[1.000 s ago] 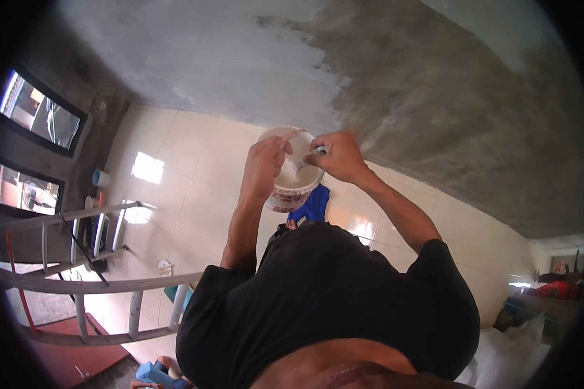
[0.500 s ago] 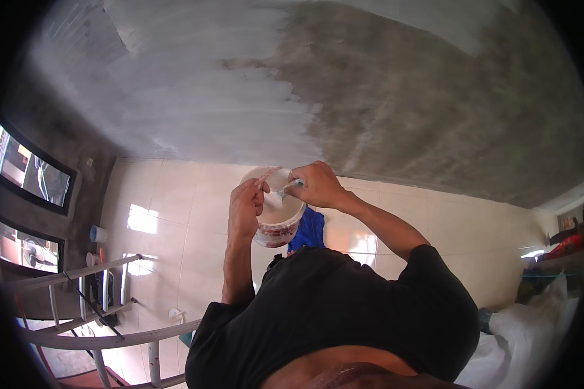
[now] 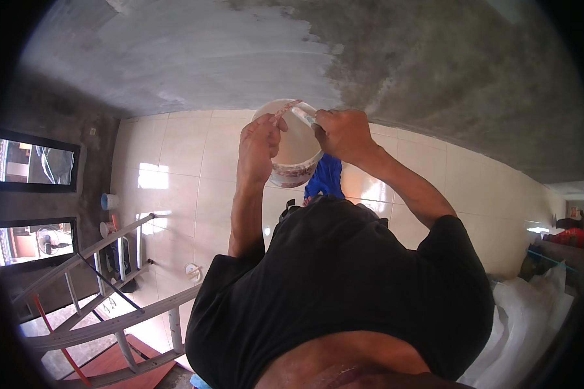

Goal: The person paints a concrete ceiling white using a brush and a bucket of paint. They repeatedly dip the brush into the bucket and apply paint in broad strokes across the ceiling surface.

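Observation:
A white bucket [image 3: 293, 175] with reddish smears on its outside is in front of me, close to the wall. Pale liquid [image 3: 296, 144], like paint, shows inside it. My left hand [image 3: 257, 139] is closed around a red-stained strip [image 3: 284, 111], seemingly the bucket's handle, above the left side of the rim. Over the right side of the opening, my right hand [image 3: 347, 133] grips a slim white and green tool, apparently a paintbrush [image 3: 303, 116]. Its tip points toward the strip in my left hand; whether they touch I cannot tell.
The wall [image 3: 253, 58] carries a pale grey coat on the left and bare darker grey on the right. An aluminium ladder [image 3: 120, 318] stands at the left. Blue cloth [image 3: 326, 175] shows below the bucket. White sheeting [image 3: 522, 311] lies at the right.
The view has tilted, so the bucket and both hands appear higher. The brush has shifted from down inside the bucket to near its far rim, by the strip.

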The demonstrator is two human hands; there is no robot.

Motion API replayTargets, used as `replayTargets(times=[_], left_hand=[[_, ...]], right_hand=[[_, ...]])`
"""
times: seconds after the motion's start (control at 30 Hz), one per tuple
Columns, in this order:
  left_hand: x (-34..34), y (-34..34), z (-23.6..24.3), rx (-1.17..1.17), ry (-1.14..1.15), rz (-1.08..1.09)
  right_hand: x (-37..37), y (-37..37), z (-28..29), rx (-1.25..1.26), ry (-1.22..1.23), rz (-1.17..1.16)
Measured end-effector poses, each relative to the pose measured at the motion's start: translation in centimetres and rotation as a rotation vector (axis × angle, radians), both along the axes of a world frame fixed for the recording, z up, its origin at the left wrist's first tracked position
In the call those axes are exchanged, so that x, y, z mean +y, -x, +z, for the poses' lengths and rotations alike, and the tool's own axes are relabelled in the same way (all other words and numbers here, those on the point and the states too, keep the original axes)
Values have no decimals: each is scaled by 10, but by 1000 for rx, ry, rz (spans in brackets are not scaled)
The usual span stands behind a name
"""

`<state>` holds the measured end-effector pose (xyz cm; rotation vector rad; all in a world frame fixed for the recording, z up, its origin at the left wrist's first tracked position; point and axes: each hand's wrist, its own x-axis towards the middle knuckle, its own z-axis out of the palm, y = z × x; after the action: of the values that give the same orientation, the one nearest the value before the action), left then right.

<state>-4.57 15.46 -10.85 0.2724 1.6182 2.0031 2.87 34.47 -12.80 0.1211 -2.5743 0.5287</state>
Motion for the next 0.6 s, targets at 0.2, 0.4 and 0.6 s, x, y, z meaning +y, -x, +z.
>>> replayTargets(times=[0.2, 0.4, 0.6], left_hand=[[13, 16, 4, -16, 14, -61], [18, 21, 3, -13, 24, -21], [29, 22, 5, 36, 45, -30]], right_hand=[[28, 11, 15, -342, 587, 128], [44, 15, 2, -437, 895, 207], [62, 32, 1, -369, 692, 251]])
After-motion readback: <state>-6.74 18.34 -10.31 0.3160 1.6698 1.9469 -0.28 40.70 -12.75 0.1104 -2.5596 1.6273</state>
